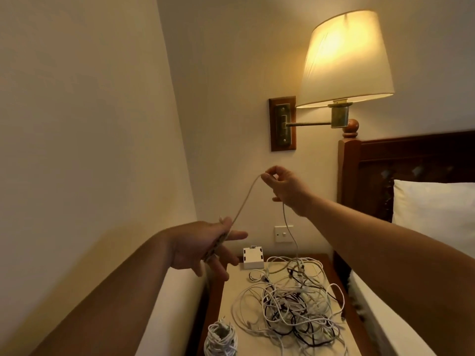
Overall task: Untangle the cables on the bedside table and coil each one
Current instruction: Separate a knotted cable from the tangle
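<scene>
Above the bedside table [232,283], our right hand [284,187] pinches the white cable [243,200]; left hand [203,246] grips its lower end, tangle [295,301] directly below.

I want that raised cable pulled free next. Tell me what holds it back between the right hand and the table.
The white cable hangs from the right hand straight into the tangled pile on the bedside table. Its lower end runs among the other cables' loops there; nothing else visible blocks it. The left hand holds its other stretch.
</scene>
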